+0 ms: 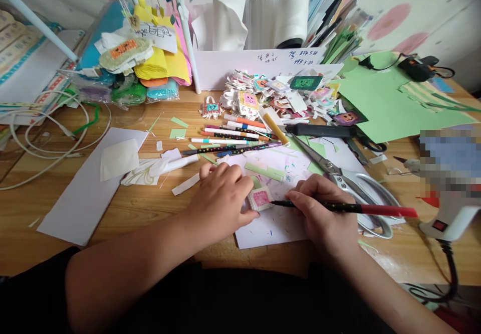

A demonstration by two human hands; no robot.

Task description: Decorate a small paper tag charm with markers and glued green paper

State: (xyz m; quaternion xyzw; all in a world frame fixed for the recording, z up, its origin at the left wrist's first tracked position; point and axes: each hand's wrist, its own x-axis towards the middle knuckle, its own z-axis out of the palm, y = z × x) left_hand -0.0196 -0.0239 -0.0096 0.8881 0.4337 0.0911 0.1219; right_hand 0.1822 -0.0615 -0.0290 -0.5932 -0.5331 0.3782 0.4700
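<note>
My left hand [227, 196] is closed on the left edge of a small square paper piece [260, 198], white-bordered with a pink middle. Between the fingers and thumb of my right hand [325, 211] is a black marker [376, 209] with a red end section. Its dark tip meets or nearly meets the right side of the paper piece; contact cannot be made out exactly. Beneath both lies a white sheet [248, 236] speckled with colour marks. Green paper strips [265, 171] are strewn on that sheet just beyond my hands.
Large metal scissors [338, 173] lie right of the sheet, partly behind my right hand. Several markers [233, 136] are piled beyond, before a heap of small paper cutouts [278, 96]. A white corded tool [447, 213] stands far right. White card [93, 188] and cables [56, 123] occupy the left.
</note>
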